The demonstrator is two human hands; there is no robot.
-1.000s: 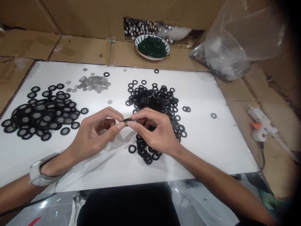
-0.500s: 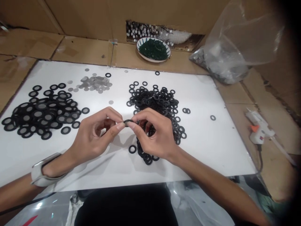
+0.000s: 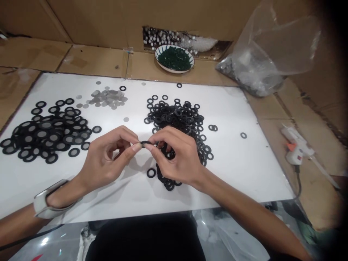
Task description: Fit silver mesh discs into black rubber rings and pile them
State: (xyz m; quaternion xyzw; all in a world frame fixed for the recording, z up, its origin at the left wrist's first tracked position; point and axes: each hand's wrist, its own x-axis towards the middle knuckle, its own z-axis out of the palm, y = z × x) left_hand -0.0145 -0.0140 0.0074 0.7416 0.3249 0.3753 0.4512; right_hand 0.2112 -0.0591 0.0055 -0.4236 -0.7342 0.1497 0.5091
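Observation:
Between both sets of fingertips is a black ring [image 3: 145, 142], pinched at its two sides and seen nearly edge-on above the white board. My left hand [image 3: 110, 156] closes thumb and forefinger on its left side. My right hand [image 3: 179, 156] grips the right side the same way. Under and behind my right hand lies a pile of loose black rings [image 3: 174, 116]. To the left spreads a heap of black rings with grey mesh discs in them [image 3: 50, 132]. Loose grey discs [image 3: 108, 98] lie in a small pile further back. Whether a disc sits in the held ring is hidden.
The white board [image 3: 233, 174] lies on cardboard. Behind it stands a plate [image 3: 157, 61] of dark green bits. A clear plastic bag [image 3: 258, 74] sits at the back right, and a glue gun [image 3: 295, 145] with a cord lies at the right. Single rings lie scattered about.
The view has shifted slightly, so most things sit a little further left. Both hands keep their pinch on the ring, with barely any movement over the board.

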